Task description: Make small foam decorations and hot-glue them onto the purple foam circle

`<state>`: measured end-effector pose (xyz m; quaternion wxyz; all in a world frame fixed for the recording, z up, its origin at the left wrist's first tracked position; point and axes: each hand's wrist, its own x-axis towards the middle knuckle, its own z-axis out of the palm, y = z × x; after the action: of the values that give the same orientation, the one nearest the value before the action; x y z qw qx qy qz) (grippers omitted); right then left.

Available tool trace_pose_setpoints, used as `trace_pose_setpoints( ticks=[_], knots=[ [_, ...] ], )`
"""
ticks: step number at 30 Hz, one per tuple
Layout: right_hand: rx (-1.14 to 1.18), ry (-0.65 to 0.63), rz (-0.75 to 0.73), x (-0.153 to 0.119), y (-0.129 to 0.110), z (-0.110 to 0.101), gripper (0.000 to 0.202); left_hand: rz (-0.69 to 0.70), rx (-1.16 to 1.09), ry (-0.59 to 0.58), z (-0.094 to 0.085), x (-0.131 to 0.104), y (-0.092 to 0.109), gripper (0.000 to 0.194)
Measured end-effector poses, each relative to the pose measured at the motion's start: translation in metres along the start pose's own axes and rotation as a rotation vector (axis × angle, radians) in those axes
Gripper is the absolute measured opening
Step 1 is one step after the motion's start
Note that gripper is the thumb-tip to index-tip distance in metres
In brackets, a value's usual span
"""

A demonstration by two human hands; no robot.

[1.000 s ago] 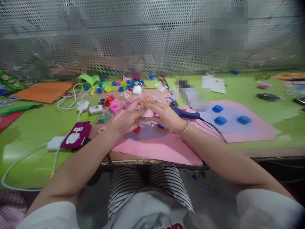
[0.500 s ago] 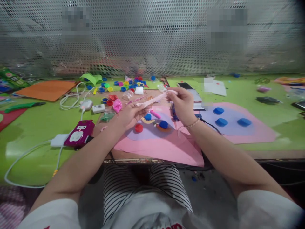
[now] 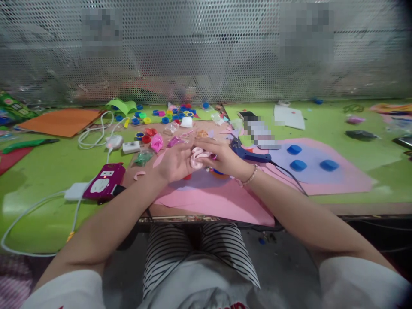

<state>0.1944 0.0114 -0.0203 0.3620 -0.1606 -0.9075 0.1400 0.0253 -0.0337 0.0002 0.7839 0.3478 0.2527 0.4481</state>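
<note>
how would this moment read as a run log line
left hand: palm open; right hand: holding pink clay; clay: folded, between both hands; below: pink paper; beside right hand: blue corded tool

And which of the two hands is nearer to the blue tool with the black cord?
Right: the right hand is beside the left end of the blue tool. The left hand is farther away, across the pink strip.

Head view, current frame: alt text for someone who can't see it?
Folded pale pink strip between the open left hand and the curled right hand, above pink and lilac paper; a blue corded tool lies nearby.
</note>
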Motion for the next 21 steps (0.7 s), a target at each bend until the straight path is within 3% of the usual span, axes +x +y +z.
trace_pose_setpoints(
  ticks=[5, 11, 14, 18, 21],
  knots=[
    [0.001, 0.023, 0.037, 0.001, -0.005, -0.001, 0.022, -0.023, 0.076, 0.03, -0.003, 0.0, 0.001, 0.011],
    [-0.069, 0.227, 0.179, 0.003, -0.009, -0.003, 0.014, 0.098, 0.534, 0.096, -0.006, 0.003, -0.006, 0.022],
    [-0.004, 0.284, 0.345, 0.006, -0.004, -0.007, 0.014, 0.169, 0.672, 0.16, -0.012, 0.004, -0.004, 0.021],
    [0.169, 0.487, 0.554, 0.007, 0.015, -0.023, 0.02, 0.227, 0.59, 0.234, -0.023, 0.009, 0.002, 0.025],
    [0.138, 0.695, 0.54, 0.004, 0.026, -0.034, 0.023, 0.252, 0.435, 0.295, -0.025, 0.013, 0.003, 0.018]
  ],
)
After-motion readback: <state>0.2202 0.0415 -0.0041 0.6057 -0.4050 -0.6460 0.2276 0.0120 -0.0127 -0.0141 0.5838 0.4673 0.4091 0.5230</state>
